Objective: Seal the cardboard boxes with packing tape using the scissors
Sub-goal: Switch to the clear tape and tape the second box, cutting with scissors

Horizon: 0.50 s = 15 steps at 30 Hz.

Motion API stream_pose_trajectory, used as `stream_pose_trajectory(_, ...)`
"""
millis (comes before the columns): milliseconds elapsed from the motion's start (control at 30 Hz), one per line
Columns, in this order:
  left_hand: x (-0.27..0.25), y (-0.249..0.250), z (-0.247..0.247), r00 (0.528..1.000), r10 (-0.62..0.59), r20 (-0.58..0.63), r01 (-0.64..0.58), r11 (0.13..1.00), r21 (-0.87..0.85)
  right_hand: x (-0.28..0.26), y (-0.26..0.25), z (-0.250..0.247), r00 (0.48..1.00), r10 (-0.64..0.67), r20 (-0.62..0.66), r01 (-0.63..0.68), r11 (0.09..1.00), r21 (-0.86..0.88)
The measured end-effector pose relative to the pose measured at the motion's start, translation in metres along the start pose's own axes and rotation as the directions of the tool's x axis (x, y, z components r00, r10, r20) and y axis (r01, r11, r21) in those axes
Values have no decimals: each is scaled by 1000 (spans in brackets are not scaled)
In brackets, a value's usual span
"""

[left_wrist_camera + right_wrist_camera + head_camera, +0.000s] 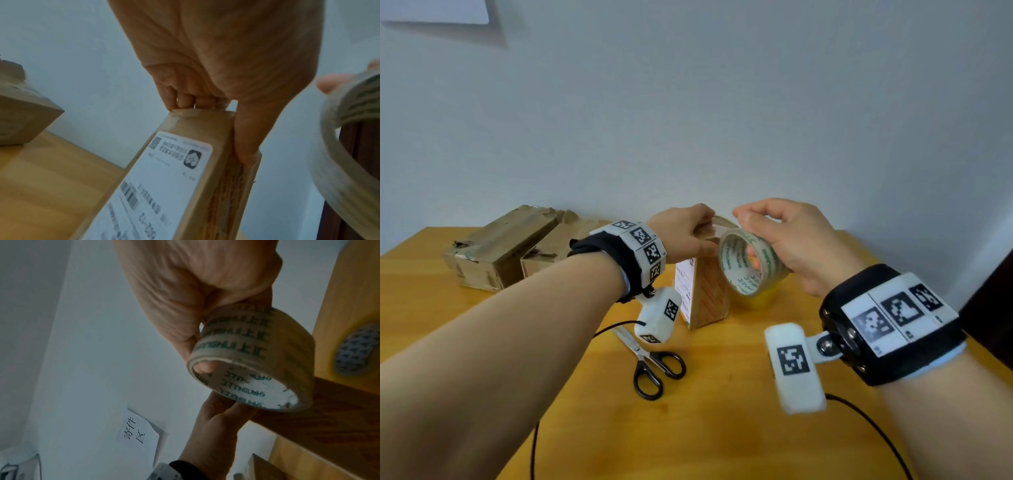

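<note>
A small cardboard box [710, 294] with a white shipping label [164, 186] stands upright at the middle of the wooden table. My left hand [688, 233] grips its top end, fingers curled over the top edge and thumb down the side [246, 138]. Just to the right, my right hand [784, 233] holds a roll of clear packing tape [748, 263] with green lettering, fingers through its core [203, 366]. A short clear strip seems to run from the roll to the box top. Black-handled scissors [654, 363] lie shut on the table in front of the box, untouched.
Two worn cardboard boxes [496, 246] [551, 246] lie at the back left against the wall. A second tape roll [357, 350] sits on the table behind the held one. Black cables [876, 428] trail from both wrists over the near table [722, 428].
</note>
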<state>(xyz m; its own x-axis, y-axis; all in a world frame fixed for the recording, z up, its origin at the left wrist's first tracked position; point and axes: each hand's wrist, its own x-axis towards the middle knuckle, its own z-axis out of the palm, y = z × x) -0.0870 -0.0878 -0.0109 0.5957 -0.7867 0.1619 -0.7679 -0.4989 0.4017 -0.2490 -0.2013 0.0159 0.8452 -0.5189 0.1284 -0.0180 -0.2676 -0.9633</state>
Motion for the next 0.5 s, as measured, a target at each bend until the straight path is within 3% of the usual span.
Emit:
stream_pose_trajectory(267,-4,1,1,994,56,97,-77,971,227,-13,17,-7,992,87,88,-71,983,-167)
stream_pose_trajectory(500,-4,-2,5,984,103,144,-141,948,284,-20,39,-1,980,158,122,-134,974,-184)
